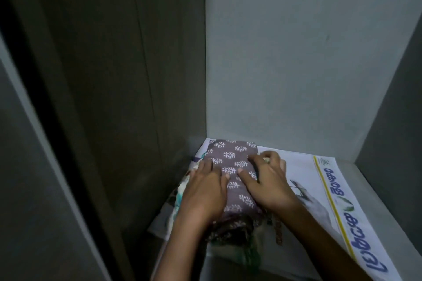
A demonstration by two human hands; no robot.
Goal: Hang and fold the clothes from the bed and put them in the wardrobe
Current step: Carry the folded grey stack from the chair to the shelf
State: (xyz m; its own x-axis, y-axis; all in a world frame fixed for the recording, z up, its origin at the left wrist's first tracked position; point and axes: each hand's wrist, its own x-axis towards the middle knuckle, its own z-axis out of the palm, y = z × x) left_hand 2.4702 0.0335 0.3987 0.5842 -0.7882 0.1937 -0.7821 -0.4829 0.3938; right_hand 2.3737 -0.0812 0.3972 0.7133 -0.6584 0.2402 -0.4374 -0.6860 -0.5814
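Our left hand [203, 191] lies flat and released on the folded mauve cloth with white leaf print [230, 159], which tops a pile at the back left of the grey wardrobe shelf [376, 189]. Our right hand [267, 185] bends over the cloth's right edge; we cannot tell whether it clasps. We should press evenly and square the pile near the dark side wall [137, 98], since the printed newspaper lining [301, 166] leaves open room rightward

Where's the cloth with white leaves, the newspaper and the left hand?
leaf-print cloth [230, 155], head view, on its top face beyond the hands.
newspaper [302, 166], head view, on its bare white part right of the hands.
left hand [205, 191], head view, on its back.
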